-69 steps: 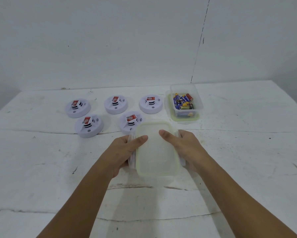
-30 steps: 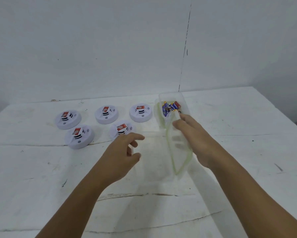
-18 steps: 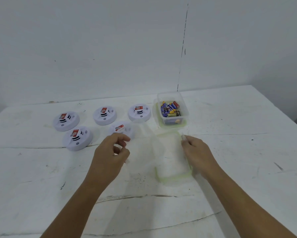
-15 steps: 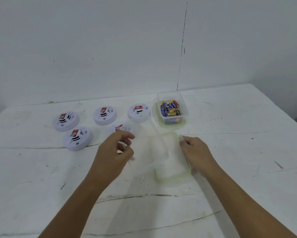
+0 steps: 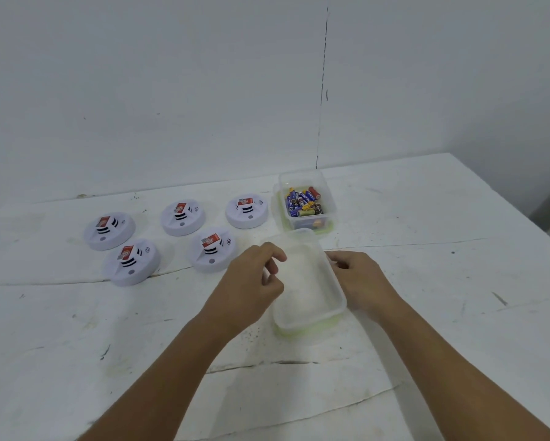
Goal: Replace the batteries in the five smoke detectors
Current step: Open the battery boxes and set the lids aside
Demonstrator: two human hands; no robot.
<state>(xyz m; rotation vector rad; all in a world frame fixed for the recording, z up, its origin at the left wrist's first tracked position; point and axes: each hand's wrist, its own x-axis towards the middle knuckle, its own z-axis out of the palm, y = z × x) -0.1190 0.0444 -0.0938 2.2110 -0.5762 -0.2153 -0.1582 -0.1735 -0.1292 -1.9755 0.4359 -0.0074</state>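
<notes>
On the table (image 5: 426,281), both forearms reached in from the bottom edge, elbows cut off. Empty tub (image 5: 305,281) sat on its green-rimmed lid (image 5: 311,329), mostly hidden beneath. Left hand (image 5: 251,281) was at the tub's left wall, fingers curled; couldn't tell if they pinched the rim. Right hand (image 5: 359,281) was against the right wall, fingertips hidden behind it, grip not readable. Five detectors (image 5: 211,251) lay left of the tubs, apart from both hands, each with a red battery on top. Second tub (image 5: 307,203) behind held loose batteries (image 5: 303,203).
</notes>
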